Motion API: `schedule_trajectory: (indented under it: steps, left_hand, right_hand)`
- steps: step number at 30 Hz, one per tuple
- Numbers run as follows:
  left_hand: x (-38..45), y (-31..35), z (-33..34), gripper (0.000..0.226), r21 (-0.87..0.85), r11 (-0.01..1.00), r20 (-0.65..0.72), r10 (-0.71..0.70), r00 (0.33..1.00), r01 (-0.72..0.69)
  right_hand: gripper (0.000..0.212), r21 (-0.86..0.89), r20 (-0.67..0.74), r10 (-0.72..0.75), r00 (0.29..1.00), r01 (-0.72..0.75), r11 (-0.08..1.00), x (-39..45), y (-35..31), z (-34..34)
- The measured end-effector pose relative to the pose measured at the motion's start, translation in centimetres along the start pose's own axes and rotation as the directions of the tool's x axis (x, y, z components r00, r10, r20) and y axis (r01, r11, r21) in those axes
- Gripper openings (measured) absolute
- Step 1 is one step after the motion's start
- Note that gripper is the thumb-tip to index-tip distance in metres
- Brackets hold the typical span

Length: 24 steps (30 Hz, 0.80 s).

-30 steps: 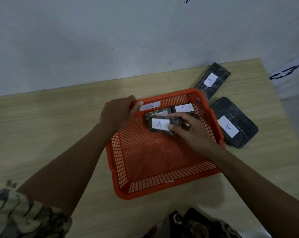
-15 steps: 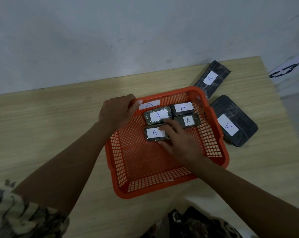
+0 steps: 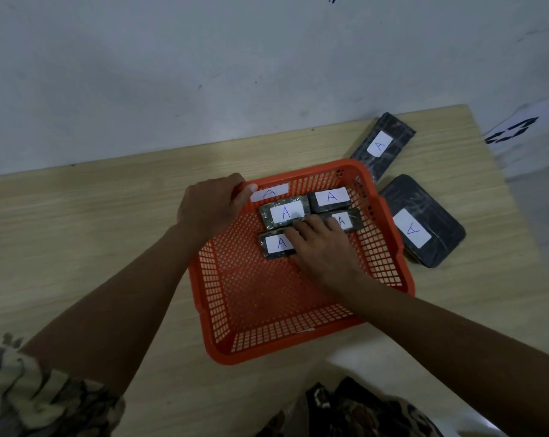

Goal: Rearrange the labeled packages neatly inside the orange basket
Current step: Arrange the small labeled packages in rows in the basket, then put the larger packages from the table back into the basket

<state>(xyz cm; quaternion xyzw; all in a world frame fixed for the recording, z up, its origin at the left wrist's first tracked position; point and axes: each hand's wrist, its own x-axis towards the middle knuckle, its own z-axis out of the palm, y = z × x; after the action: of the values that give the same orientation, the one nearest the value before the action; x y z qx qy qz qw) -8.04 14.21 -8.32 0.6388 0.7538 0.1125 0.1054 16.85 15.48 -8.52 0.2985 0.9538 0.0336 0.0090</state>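
Resting flat inside the basket [image 3: 389,234], the right hand [image 3: 323,250] lies palm-down with its fingers [image 3: 308,223] spread loosely over the packs, pinching nothing. Just left of this grip sits the near pack [image 3: 274,246], its white "A" label partly under the hand's edge. Beyond the fingertips lies the middle pack [image 3: 284,212], and right of the fingertips the right pack [image 3: 345,220] is touched or nearly touched; which, I cannot tell. The far pack [image 3: 330,198] sits past that one, against the back wall. All four lie flat in the basket's far half, close together.

The left hand [image 3: 211,206] closes over the basket's far-left rim, thumb inside beside a label [image 3: 270,193] stuck to the wall.

Outside the basket, right of the right grip, two bigger dark packs rest on the surface [image 3: 78,222]: a wide pack [image 3: 424,222] just beside the rim, and a long pack [image 3: 382,145] beyond it near the wall.
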Motion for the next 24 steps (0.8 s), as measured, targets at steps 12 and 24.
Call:
schedule_trajectory:
  steps: [12,24]
  left_hand:
    - [-0.1,-0.1,-0.2,0.057,0.000,1.000,0.001,0.003,1.000,-0.003]
    - [0.1,0.2,-0.3,0.052,-0.016,0.999,-0.003,0.045,0.999,-0.045]
  right_hand:
    - [0.052,0.205,-0.052,-0.062,0.997,0.072,0.976,-0.5,1.8,1.1]
    - [0.047,0.412,-0.135,0.030,0.990,0.028,0.911,-1.5,2.0,-0.6]
